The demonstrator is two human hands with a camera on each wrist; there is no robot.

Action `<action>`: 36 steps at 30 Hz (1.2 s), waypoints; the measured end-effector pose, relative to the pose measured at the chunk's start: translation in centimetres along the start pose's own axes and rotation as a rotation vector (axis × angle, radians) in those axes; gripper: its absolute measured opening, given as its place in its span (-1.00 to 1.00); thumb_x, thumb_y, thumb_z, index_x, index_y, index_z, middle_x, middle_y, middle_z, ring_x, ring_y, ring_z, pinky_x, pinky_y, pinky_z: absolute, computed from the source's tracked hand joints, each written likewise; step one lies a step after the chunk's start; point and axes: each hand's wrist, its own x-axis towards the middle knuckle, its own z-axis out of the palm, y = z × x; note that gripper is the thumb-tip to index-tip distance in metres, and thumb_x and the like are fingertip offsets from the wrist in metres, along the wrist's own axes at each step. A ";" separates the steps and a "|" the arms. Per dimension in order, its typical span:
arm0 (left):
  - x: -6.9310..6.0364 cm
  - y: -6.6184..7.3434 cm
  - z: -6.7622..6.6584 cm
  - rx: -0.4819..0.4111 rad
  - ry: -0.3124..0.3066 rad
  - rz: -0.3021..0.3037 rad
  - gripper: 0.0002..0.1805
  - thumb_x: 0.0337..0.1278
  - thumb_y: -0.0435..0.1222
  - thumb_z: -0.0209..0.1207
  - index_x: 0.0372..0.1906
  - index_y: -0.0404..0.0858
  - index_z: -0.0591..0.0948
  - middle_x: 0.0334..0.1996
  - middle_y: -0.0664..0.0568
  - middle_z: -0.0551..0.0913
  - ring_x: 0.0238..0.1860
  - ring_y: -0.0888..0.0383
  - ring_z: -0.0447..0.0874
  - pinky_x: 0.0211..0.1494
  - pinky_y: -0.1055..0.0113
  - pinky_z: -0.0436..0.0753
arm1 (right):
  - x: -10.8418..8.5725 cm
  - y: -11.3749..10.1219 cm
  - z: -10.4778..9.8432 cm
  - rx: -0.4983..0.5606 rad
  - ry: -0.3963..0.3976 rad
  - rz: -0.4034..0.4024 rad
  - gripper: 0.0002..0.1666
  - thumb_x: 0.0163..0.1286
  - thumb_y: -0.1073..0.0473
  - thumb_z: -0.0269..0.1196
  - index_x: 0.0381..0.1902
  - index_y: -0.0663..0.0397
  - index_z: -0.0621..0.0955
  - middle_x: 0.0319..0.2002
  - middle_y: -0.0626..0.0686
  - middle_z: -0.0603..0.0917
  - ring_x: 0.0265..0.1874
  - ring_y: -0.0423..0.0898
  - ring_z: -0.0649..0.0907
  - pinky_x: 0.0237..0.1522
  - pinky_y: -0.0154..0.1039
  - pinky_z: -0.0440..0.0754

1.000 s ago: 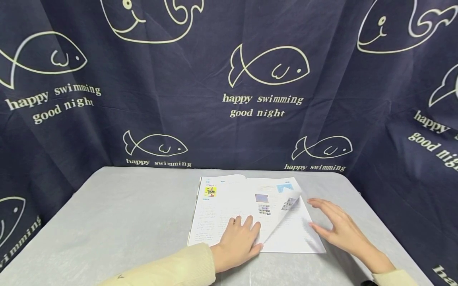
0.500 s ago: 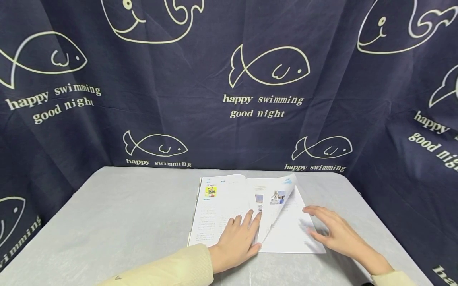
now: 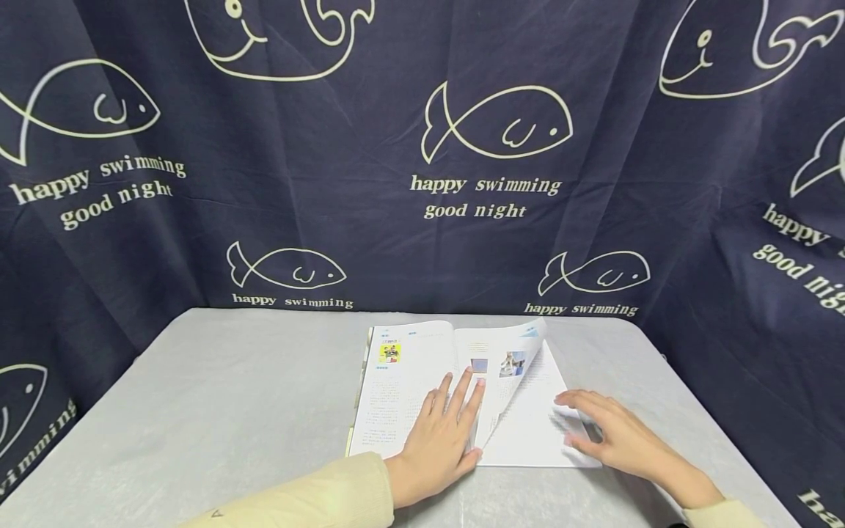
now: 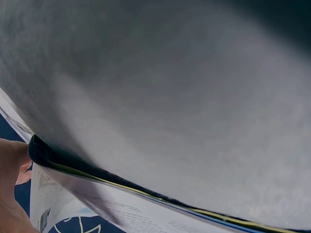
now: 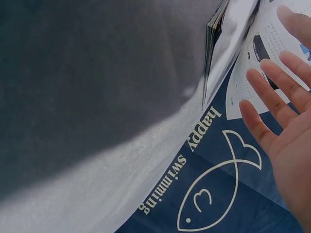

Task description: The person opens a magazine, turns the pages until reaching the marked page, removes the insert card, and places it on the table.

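Note:
An open magazine lies on the table, a right-hand page lifted and curled over towards the spine. Across the middle of the magazine my left hand rests with fingers spread, its fingertips by the small pictures and its thumb at the lower edge near the curled page. My right hand is at the magazine's right edge, fingers relaxed and holding nothing; whether it touches the paper cannot be told. The right wrist view shows the right hand with spread fingers, and the left wrist view part of the left hand beside the magazine's edge.
The grey-covered table extends to the left of the magazine and behind it. A dark blue curtain with fish drawings and lettering hangs around the back and sides.
The right-hand page has curled further left and its top corner has risen. My left fingers have moved up the page and spread. My right hand has shifted slightly left and down.

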 end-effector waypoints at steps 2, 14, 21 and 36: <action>0.0 0.0 0.0 0.006 0.010 0.002 0.08 -0.06 0.20 0.10 0.42 -0.30 -0.10 0.43 -0.22 -0.16 0.35 -0.21 0.07 0.22 0.03 0.31 | -0.1 0.0 0.0 0.002 -0.008 0.000 -0.38 -0.24 0.11 0.47 -0.10 0.03 0.58 -0.11 -0.09 0.62 -0.08 -0.17 0.54 0.02 -0.47 0.20; -0.2 0.0 -0.2 0.009 -0.007 0.004 -0.01 -0.02 0.18 0.07 0.43 -0.18 -0.06 0.44 -0.19 -0.29 0.43 -0.20 -0.21 0.32 -0.05 0.16 | -0.5 0.0 0.2 -0.008 -0.034 -0.005 -0.37 -0.28 0.09 0.47 -0.11 0.02 0.59 -0.13 -0.10 0.63 -0.11 -0.16 0.57 -0.04 -0.43 0.29; -0.3 0.0 -0.3 -0.003 -0.028 0.023 -0.17 0.05 0.16 0.02 0.40 -0.07 0.09 0.45 -0.17 -0.29 0.43 -0.21 -0.23 0.31 -0.10 0.11 | -0.7 -0.2 0.2 -0.013 -0.046 0.002 -0.36 -0.30 0.07 0.48 -0.13 0.02 0.59 -0.14 -0.10 0.63 -0.11 -0.15 0.56 -0.05 -0.42 0.28; -0.1 -0.2 0.0 -0.034 -0.037 0.083 -0.37 0.09 0.01 0.02 0.33 0.14 0.23 0.44 -0.16 -0.14 0.41 -0.25 -0.16 0.25 -0.19 0.15 | -1.3 0.0 0.4 -0.001 -0.071 -0.014 -0.32 -0.29 -0.05 0.48 -0.11 -0.02 0.58 -0.16 -0.14 0.62 -0.14 -0.16 0.56 -0.13 -0.27 0.38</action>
